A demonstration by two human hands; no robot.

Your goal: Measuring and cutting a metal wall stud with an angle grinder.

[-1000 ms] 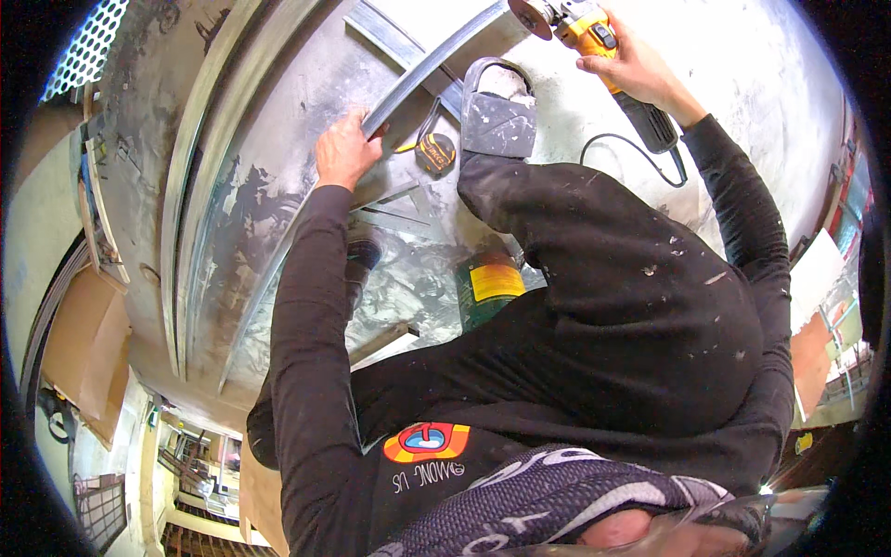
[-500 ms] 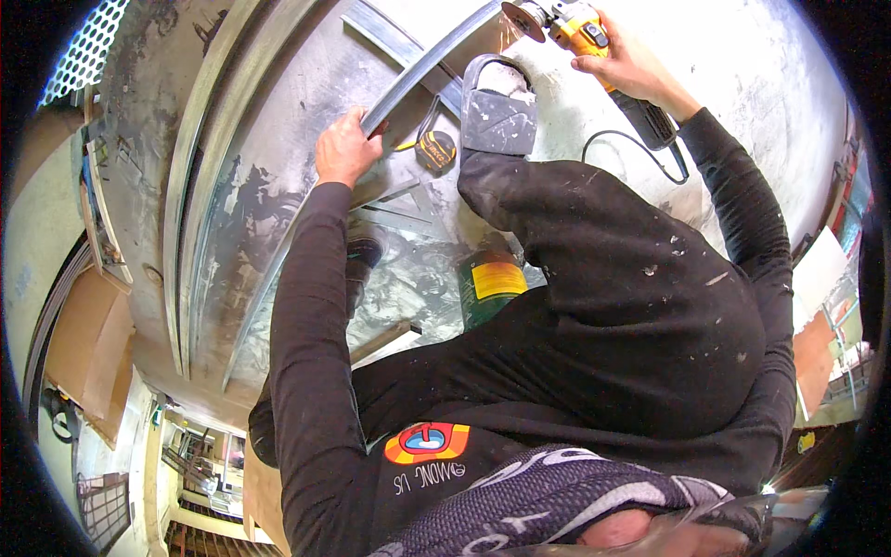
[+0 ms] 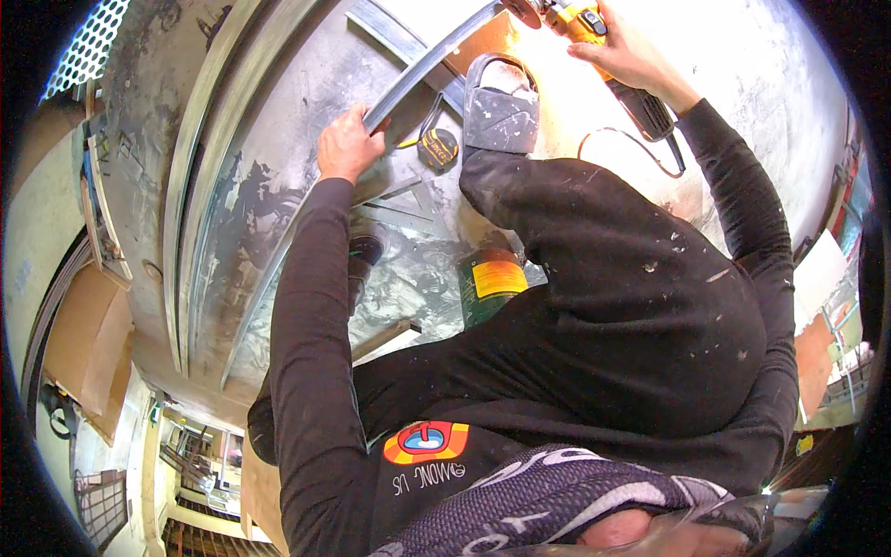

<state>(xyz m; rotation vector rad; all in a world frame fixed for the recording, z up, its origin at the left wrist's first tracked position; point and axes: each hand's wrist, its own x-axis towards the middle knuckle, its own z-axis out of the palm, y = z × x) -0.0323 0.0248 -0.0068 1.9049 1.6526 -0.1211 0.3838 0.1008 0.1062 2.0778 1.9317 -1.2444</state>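
My right hand [image 3: 639, 58] is wrapped round a yellow and black angle grinder [image 3: 642, 113] at the top of the view. Its disc [image 3: 522, 9] meets the far end of a long grey metal bar [image 3: 429, 65], and an orange glow of sparks spreads beside it. With fingers closed, my left hand [image 3: 348, 147] grips the same bar nearer to me. Between my left hand and my shoe [image 3: 501, 113] lies a yellow and black tape measure [image 3: 438, 148], its tape partly out. The sole of that shoe is close beside the bar.
More long metal bars [image 3: 190, 186] lie on the stained floor to the left. A flat metal square [image 3: 406, 206] and a green can with a yellow label [image 3: 483, 308] are near my legs. The grinder's cord [image 3: 594, 139] loops on the right. Another metal piece [image 3: 385, 37] crosses under the bar.
The orange spark glow beside the bar's far end has grown much larger and brighter. The grinder has shifted slightly upward in the view. My left hand has barely moved.
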